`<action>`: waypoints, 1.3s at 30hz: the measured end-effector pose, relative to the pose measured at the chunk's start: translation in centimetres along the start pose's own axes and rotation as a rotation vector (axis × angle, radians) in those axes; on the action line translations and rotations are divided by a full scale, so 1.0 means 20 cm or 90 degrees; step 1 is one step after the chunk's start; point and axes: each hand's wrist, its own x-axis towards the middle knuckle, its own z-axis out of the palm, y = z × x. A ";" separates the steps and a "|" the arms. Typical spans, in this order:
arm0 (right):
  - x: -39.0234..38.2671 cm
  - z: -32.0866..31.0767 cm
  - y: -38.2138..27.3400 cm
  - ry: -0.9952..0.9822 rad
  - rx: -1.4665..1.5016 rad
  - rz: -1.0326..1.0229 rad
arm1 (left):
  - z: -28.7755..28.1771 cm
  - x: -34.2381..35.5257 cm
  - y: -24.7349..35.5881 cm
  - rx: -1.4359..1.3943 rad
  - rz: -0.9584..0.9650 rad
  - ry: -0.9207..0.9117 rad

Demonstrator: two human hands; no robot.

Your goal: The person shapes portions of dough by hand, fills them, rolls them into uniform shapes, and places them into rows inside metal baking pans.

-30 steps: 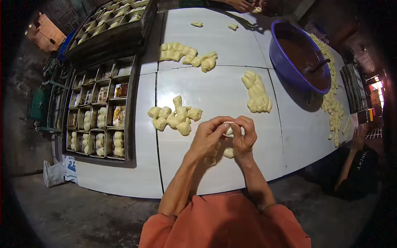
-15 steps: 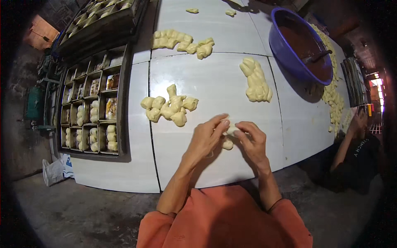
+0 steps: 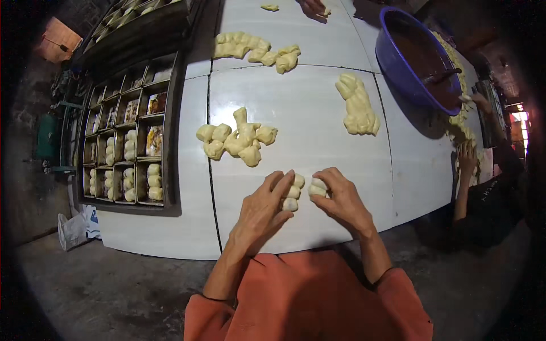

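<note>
My left hand [image 3: 257,209] curls round a short row of three pale dough balls [image 3: 292,193] on the white table. Close by on the right, my right hand [image 3: 346,203] is closed on two more dough balls [image 3: 317,187], thumb below and fingers above. A narrow gap separates the two groups. Beyond my left hand lies a loose cluster of dough pieces [image 3: 244,139]. A joined slab of dough lumps [image 3: 358,107] rests farther off to the right. Another string of dough [image 3: 242,45] lies near the far table seam.
At left stands a divided metal tray [image 3: 169,142], some compartments holding dough balls, with a second tray [image 3: 136,37] behind it. A purple basin [image 3: 392,68] of brown filling sits at the far right. Another person's hand [image 3: 314,7] reaches in at the top; a co-worker's hands [image 3: 467,159] work at the right.
My hands have moved apart and slightly nearer me, each now on its own dough balls. Another person's hand has appeared at the far edge, and the co-worker at right has reached over the table.
</note>
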 end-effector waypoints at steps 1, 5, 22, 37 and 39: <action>0.01 -0.01 -0.01 -0.006 0.002 -0.005 | 0.01 0.01 -0.02 -0.016 -0.005 -0.002; -0.01 -0.05 -0.02 -0.088 0.133 0.067 | 0.05 0.01 -0.08 -0.009 0.014 -0.005; 0.76 0.26 -0.12 0.081 -0.095 -0.324 | -0.12 0.30 -0.41 0.196 -0.009 0.395; 0.28 -0.05 -0.09 0.093 0.796 0.124 | 0.05 0.46 0.11 -0.243 -0.035 0.236; 0.25 -0.09 -0.01 0.085 0.766 0.119 | 0.02 0.47 0.13 -0.333 -0.071 0.155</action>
